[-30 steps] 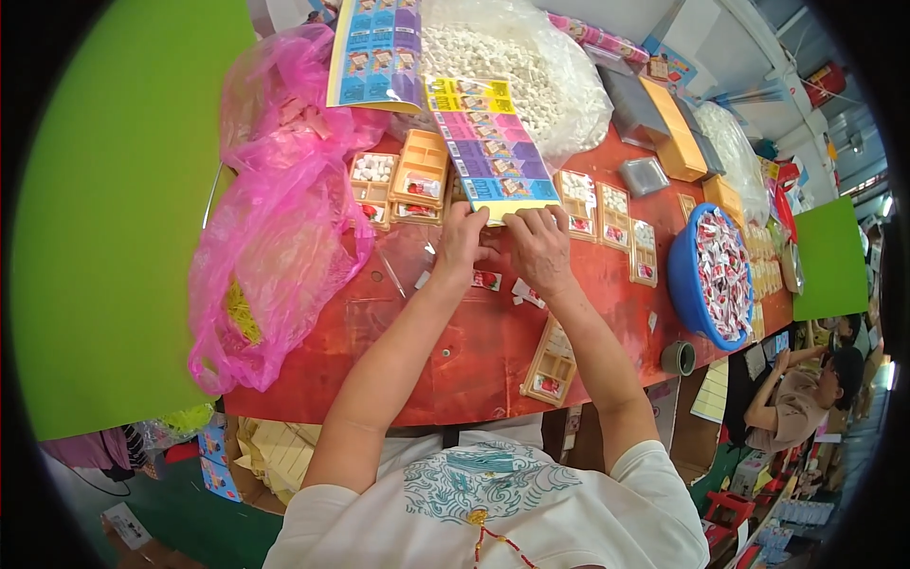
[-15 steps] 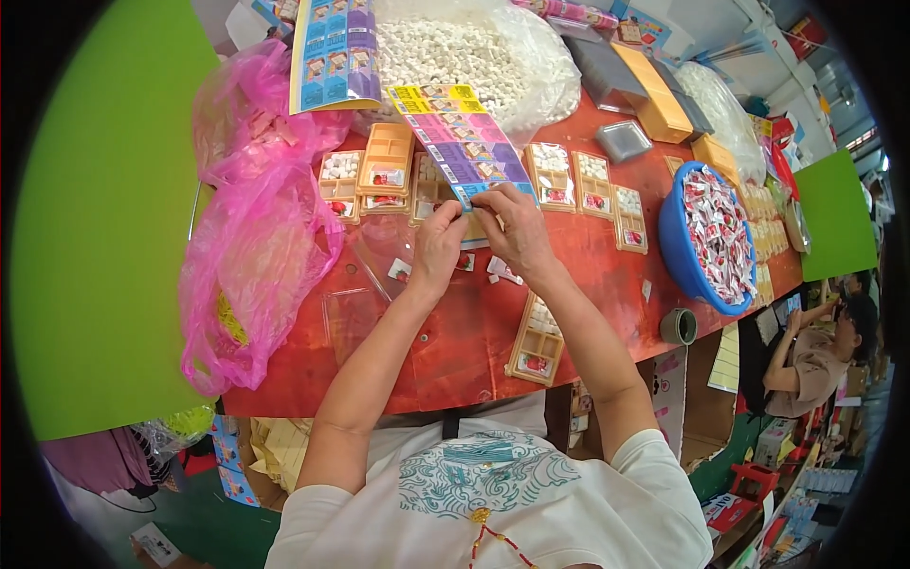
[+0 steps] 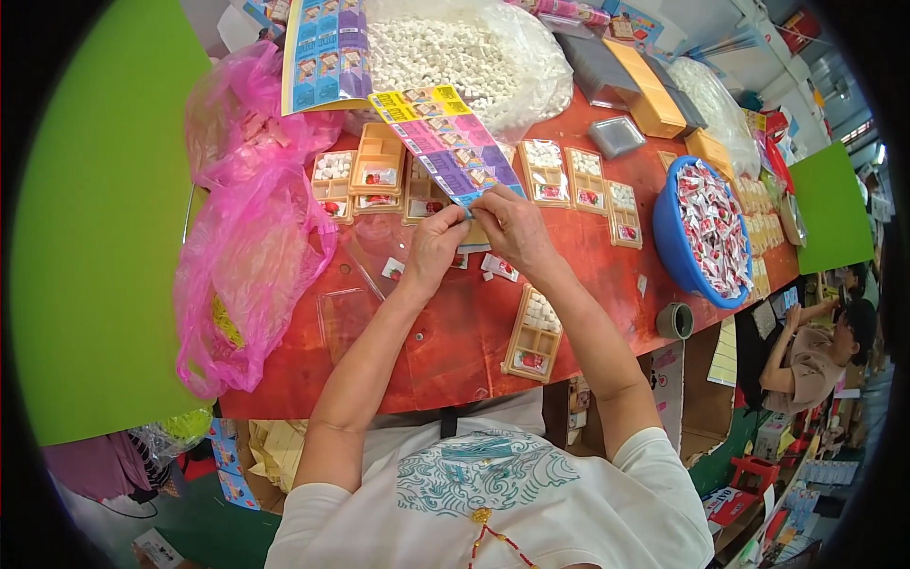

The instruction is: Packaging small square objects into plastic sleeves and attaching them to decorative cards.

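Note:
Above the red table, both hands are at the lower edge of a sheet of printed labels (image 3: pixel 453 142), banded yellow, pink, purple and blue. My left hand (image 3: pixel 436 248) pinches its bottom left corner. Close beside it, my right hand (image 3: pixel 515 228) has bent fingers closed on the bottom right of the sheet. Whether a label is being lifted is hidden by the fingers. Beneath the hands lies part of a pale tray, mostly covered. Small strawberry-printed sachets (image 3: pixel 500 267) lie just below. Nearer me sits a divided tan tray (image 3: pixel 534 337) holding white pieces and a red-printed sachet.
Several filled trays (image 3: pixel 547 175) line the far side of the red table (image 3: pixel 445 351). A clear bag of white pieces (image 3: pixel 445 62) is behind them. Pink plastic bags (image 3: pixel 256 237) lie left; a blue basin of sachets (image 3: pixel 682 232) and a dark cup (image 3: pixel 675 321) stand right. Another person (image 3: pixel 815 351) sits far right.
The top of the label sheet has swung slightly left, while both hands keep their grip at its lower edge. The whole view has shifted a little.

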Demonstrator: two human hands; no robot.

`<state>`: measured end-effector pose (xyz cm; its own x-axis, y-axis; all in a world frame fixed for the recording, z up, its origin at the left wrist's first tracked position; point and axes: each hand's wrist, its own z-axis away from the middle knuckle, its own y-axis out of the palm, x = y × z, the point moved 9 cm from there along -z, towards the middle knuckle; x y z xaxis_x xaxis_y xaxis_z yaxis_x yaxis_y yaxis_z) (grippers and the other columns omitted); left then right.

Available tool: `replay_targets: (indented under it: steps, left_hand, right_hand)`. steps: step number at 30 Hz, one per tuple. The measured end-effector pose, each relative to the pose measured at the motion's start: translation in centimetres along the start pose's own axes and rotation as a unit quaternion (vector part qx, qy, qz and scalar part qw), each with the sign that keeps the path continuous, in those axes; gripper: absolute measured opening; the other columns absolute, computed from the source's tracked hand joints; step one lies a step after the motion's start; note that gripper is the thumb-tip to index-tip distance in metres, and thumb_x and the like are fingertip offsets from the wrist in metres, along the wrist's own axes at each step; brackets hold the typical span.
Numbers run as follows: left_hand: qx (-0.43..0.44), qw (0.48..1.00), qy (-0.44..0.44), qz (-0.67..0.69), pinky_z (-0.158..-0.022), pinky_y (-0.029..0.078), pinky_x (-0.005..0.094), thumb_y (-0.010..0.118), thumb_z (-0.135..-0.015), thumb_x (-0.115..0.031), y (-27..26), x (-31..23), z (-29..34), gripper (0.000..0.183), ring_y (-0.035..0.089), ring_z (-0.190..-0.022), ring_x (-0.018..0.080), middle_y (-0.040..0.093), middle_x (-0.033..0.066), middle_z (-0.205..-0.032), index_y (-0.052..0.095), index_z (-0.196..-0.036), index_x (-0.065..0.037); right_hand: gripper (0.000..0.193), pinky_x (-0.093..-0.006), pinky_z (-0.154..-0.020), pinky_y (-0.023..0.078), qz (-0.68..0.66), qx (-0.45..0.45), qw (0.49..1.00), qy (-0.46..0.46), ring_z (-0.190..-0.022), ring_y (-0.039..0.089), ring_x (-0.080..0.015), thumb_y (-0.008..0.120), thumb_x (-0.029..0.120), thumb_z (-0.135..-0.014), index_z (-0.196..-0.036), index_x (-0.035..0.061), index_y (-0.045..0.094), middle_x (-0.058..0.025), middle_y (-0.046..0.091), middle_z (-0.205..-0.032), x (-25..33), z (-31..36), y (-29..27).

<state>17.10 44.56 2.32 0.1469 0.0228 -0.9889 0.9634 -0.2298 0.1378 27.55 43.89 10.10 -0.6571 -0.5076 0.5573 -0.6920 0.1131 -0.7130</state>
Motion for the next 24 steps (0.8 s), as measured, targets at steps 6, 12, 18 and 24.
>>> replay_targets:
  steps: [6, 12, 18, 24]
  left_hand:
    - [-0.004, 1.000, -0.018, 0.008, -0.056, 0.034, 0.0222, 0.055, -0.087, -0.011, -0.6, 0.1, -0.2, 0.012, 0.041, -0.063, 0.0027, 0.048, -0.0051, -0.068, 0.061, -0.084, -0.002]
    - [0.003, 1.000, -0.001, 0.021, -0.055, 0.033, 0.0212, 0.057, -0.087, -0.012, -0.3, -0.1, -0.3, 0.011, 0.041, -0.063, 0.0014, 0.049, -0.0059, -0.068, 0.062, -0.083, -0.002]
    - [0.006, 0.999, -0.036, 0.015, -0.061, 0.037, 0.0206, 0.057, -0.087, -0.010, -0.6, 0.3, -0.2, 0.010, 0.045, -0.068, 0.0017, 0.053, -0.0064, -0.073, 0.063, -0.083, -0.003]
    - [0.002, 1.000, -0.019, -0.005, -0.056, 0.034, 0.0207, 0.058, -0.086, -0.011, -0.5, 0.1, -0.3, 0.010, 0.044, -0.064, 0.0017, 0.051, -0.0063, -0.069, 0.063, -0.081, -0.003]
  right_hand:
    - [0.005, -0.0366, -0.060, 0.048, 0.031, -0.011, 0.999, -0.030, -0.071, 0.061, -0.0297, 0.063, 0.004, -0.082, -0.087, 0.0027, 0.063, -0.0105, 0.058, -0.080, 0.9, 0.1, 0.1]
    - [0.005, -0.0366, -0.060, 0.048, -0.002, -0.033, 0.999, -0.015, -0.072, 0.061, -0.0298, 0.062, 0.004, -0.082, -0.087, 0.0025, 0.063, -0.0107, 0.059, -0.080, 0.0, 0.0, -0.1]
    - [0.004, -0.0368, -0.060, 0.048, -0.036, -0.018, 0.999, -0.014, -0.072, 0.061, -0.0298, 0.062, 0.005, -0.082, -0.086, 0.0028, 0.062, -0.0108, 0.059, -0.080, 0.0, 0.0, 0.0]
    - [0.005, -0.0403, -0.063, 0.049, 0.032, 0.012, 0.999, -0.015, -0.072, 0.060, -0.0326, 0.061, 0.006, -0.083, -0.081, 0.0020, 0.061, -0.0134, 0.058, -0.080, 0.8, -0.4, 0.1]
